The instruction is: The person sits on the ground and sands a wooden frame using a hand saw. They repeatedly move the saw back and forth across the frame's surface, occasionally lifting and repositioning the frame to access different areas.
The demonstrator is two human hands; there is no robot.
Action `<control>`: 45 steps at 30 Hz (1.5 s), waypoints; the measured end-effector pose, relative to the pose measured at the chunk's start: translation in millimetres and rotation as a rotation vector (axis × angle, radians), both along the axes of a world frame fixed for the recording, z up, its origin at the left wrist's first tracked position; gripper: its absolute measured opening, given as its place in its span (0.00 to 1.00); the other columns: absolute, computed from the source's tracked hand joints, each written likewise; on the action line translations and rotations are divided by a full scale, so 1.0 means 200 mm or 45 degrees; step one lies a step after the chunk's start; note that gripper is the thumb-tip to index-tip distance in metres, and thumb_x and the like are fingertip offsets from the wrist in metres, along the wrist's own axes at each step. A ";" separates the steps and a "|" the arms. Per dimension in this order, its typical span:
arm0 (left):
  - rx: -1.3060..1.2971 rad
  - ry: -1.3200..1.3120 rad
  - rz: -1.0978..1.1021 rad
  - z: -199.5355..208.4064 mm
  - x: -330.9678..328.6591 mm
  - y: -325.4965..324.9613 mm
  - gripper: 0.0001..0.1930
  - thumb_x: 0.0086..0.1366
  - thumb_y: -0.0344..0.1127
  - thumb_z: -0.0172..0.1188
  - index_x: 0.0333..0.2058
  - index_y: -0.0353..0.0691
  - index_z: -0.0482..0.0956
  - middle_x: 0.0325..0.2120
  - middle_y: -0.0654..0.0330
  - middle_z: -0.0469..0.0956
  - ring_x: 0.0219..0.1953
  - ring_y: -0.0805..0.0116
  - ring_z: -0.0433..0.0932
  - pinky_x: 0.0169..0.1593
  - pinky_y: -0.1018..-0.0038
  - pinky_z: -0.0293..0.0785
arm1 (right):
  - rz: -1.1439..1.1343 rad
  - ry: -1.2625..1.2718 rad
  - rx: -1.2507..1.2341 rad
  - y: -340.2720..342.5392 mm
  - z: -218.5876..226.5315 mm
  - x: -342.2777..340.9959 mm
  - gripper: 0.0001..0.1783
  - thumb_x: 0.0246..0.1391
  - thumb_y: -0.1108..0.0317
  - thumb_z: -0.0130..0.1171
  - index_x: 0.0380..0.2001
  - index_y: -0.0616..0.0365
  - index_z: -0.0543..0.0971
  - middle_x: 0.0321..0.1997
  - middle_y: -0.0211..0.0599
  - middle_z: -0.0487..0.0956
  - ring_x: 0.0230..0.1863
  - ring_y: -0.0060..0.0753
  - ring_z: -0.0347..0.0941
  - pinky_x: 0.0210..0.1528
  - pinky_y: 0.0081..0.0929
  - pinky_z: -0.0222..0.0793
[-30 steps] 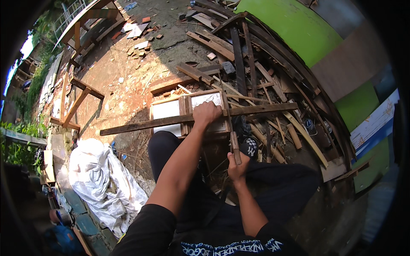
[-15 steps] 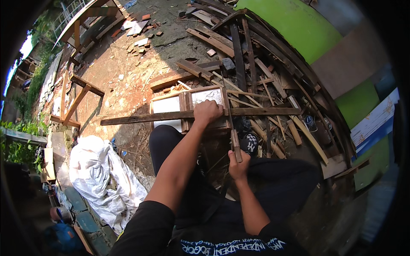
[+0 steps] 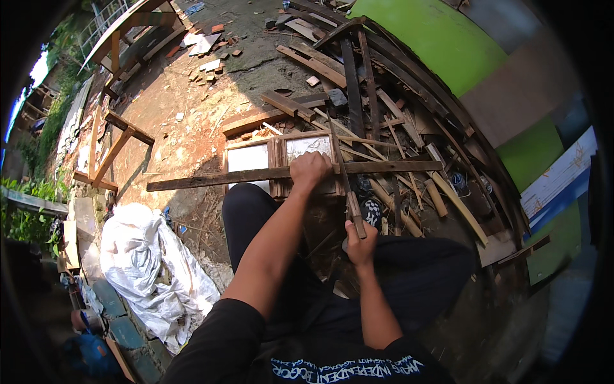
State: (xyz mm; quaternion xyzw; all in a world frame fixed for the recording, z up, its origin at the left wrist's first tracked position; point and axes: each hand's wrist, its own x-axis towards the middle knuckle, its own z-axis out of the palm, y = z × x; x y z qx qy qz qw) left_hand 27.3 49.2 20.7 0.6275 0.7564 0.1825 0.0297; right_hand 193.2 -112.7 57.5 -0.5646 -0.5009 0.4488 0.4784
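A long weathered wooden plank [image 3: 220, 177] lies crosswise over a low wooden frame [image 3: 277, 155] with white panels. My left hand [image 3: 311, 169] is closed over the plank near its middle and presses it onto the frame. Just right of it, a handsaw [image 3: 346, 185] crosses the plank, its thin blade pointing away from me and a little left. The saw's wooden handle is in my closed right hand [image 3: 361, 242]. How deep the blade sits in the wood is too small to tell.
Scrap boards and sticks [image 3: 377, 144] are heaped on the right, under the plank's right end. A crumpled white sack [image 3: 147, 269] lies at the left. Farther off stand a wooden trestle [image 3: 115, 150] and broken tiles [image 3: 208, 65]. My shoe [image 3: 371, 210] is close to the saw.
The saw has moved slightly away from me in my right hand, and its blade now leans more to the left. My left hand and the plank hold nearly the same place.
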 end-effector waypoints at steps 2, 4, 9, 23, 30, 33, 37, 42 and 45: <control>-0.058 0.001 0.030 0.00 -0.01 0.01 0.19 0.58 0.45 0.53 0.21 0.37 0.85 0.22 0.42 0.82 0.25 0.46 0.84 0.34 0.56 0.80 | 0.042 -0.029 -0.012 -0.03 -0.02 0.00 0.19 0.62 0.65 0.56 0.19 0.62 0.68 0.14 0.30 0.63 0.18 0.21 0.59 0.22 0.29 0.55; -0.124 -0.024 0.012 -0.01 -0.01 0.02 0.19 0.59 0.45 0.53 0.23 0.37 0.86 0.23 0.42 0.82 0.27 0.45 0.84 0.36 0.56 0.80 | 0.082 -0.091 0.024 -0.04 -0.03 -0.02 0.21 0.66 0.60 0.52 0.21 0.61 0.69 0.15 0.28 0.63 0.19 0.20 0.59 0.23 0.27 0.55; -0.248 -0.037 0.041 0.03 0.03 0.05 0.18 0.59 0.44 0.51 0.27 0.38 0.87 0.26 0.43 0.83 0.30 0.45 0.85 0.39 0.56 0.81 | 0.076 0.271 -0.116 -0.07 -0.19 -0.02 0.26 0.70 0.54 0.45 0.19 0.58 0.69 0.14 0.25 0.63 0.17 0.17 0.59 0.21 0.24 0.53; -0.200 -0.054 0.079 0.03 -0.02 0.07 0.18 0.58 0.40 0.50 0.25 0.35 0.86 0.26 0.41 0.83 0.30 0.45 0.85 0.36 0.54 0.80 | 0.026 0.399 -0.295 -0.40 -0.08 0.06 0.26 0.70 0.57 0.43 0.17 0.57 0.67 0.14 0.22 0.61 0.15 0.13 0.54 0.19 0.20 0.46; -0.233 -0.037 0.087 0.05 0.03 0.06 0.20 0.61 0.42 0.48 0.25 0.36 0.86 0.26 0.40 0.83 0.30 0.45 0.84 0.37 0.55 0.80 | 0.020 0.219 -0.136 -0.33 -0.04 0.09 0.29 0.70 0.57 0.42 0.14 0.59 0.65 0.12 0.27 0.62 0.13 0.17 0.56 0.17 0.21 0.48; -0.270 -0.042 0.053 0.01 0.05 0.00 0.20 0.61 0.43 0.48 0.26 0.36 0.86 0.26 0.40 0.83 0.30 0.45 0.85 0.37 0.55 0.80 | -0.049 0.341 -0.241 0.03 -0.13 -0.01 0.29 0.69 0.58 0.42 0.13 0.60 0.65 0.11 0.28 0.62 0.14 0.20 0.57 0.19 0.26 0.49; -0.282 -0.024 0.103 0.02 0.00 0.09 0.20 0.61 0.43 0.49 0.25 0.36 0.86 0.25 0.41 0.83 0.29 0.45 0.85 0.37 0.55 0.81 | 0.004 0.293 -0.162 -0.08 -0.09 0.03 0.28 0.69 0.59 0.43 0.14 0.60 0.66 0.12 0.27 0.62 0.15 0.17 0.57 0.20 0.24 0.48; -0.205 -0.012 0.066 0.03 0.00 0.11 0.20 0.61 0.43 0.49 0.24 0.36 0.86 0.24 0.42 0.83 0.28 0.45 0.84 0.35 0.54 0.80 | 0.015 0.285 -0.334 -0.45 -0.05 0.22 0.29 0.69 0.56 0.42 0.13 0.58 0.65 0.12 0.26 0.63 0.13 0.16 0.56 0.17 0.20 0.47; -0.205 0.021 0.052 0.03 0.00 0.07 0.20 0.61 0.43 0.49 0.24 0.36 0.86 0.24 0.42 0.82 0.27 0.45 0.84 0.34 0.54 0.80 | 0.038 0.338 -0.231 -0.20 -0.07 0.08 0.29 0.69 0.56 0.42 0.13 0.58 0.65 0.12 0.27 0.63 0.13 0.17 0.56 0.18 0.21 0.47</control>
